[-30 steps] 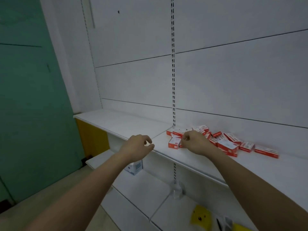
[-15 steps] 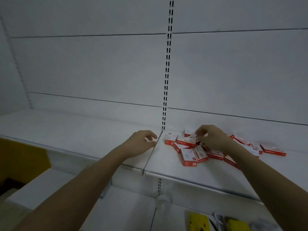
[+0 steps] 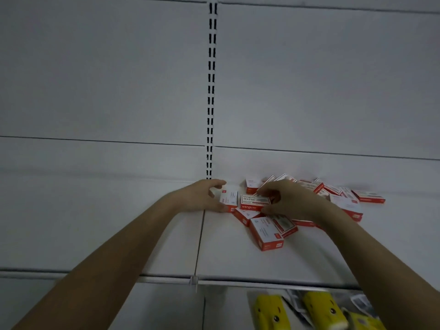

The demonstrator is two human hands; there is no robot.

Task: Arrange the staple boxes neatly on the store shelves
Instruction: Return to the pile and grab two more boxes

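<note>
Several red-and-white staple boxes lie in a loose heap (image 3: 307, 198) on the white shelf (image 3: 226, 256), right of the slotted upright. My left hand (image 3: 202, 196) grips one box (image 3: 229, 199) at the heap's left end, thumb below and fingers over its top. My right hand (image 3: 285, 201) curls over the middle of the heap and pinches the right end of a box with its label facing up (image 3: 253, 201). One box (image 3: 266, 232) lies apart at the front, another (image 3: 369, 196) at the far right.
The shelf's left panel (image 3: 95, 222) carries nothing. White back panels (image 3: 119, 79) rise behind, split by a slotted upright (image 3: 211, 91). Below the shelf edge, a lower shelf holds yellow items (image 3: 271, 313) and some packets at the right.
The view has swung right and closer to the shelf. My left hand moved from the shelf joint onto a box. My right hand shifted forward onto the labelled box.
</note>
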